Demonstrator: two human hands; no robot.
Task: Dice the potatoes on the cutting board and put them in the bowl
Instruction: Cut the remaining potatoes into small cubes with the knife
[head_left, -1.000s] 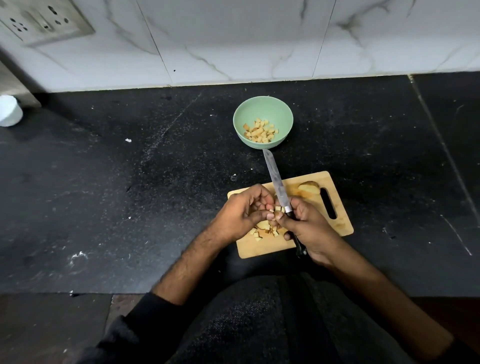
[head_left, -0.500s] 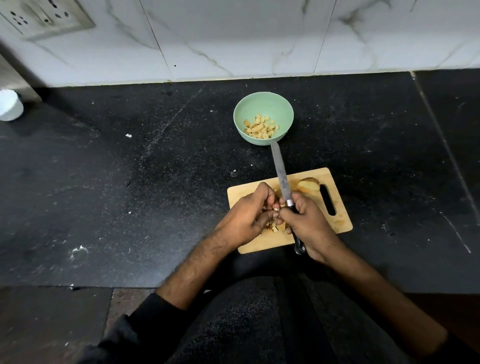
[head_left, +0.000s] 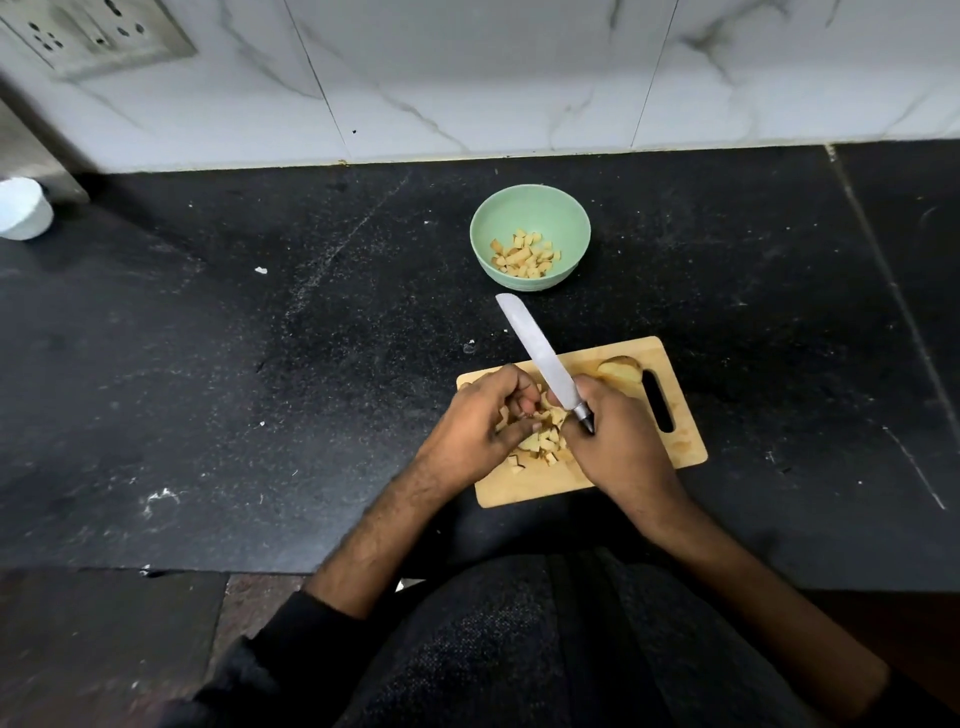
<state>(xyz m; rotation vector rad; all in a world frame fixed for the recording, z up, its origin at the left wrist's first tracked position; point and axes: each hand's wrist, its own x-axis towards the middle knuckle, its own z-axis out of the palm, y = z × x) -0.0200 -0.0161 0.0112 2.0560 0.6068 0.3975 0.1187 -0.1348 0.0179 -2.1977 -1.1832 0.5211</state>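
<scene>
Left hand (head_left: 478, 423) & right hand (head_left: 618, 441), which gripped the knife (head_left: 543, 358), cupped diced potato (head_left: 545, 441) together on the cutting board (head_left: 685, 447), apparently gathering; next likely a careful lift to the bowl (head_left: 530, 205) at 12 o'clock.

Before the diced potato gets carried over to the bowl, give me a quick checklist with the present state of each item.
1. Diced pieces gathered between the two hands on the cutting board: ok.
2. Left hand cupped against the pile, fingers curled round some pieces: ok.
3. Right hand grips the knife, blade tip pointing away toward the bowl: ok.
4. Bowl upright on the counter with room above the pieces already in it: ok.
5. Path from board to bowl free of clutter: ok.
6. All potato diced: not ok, an uncut potato piece lies by the board's handle slot.
</scene>
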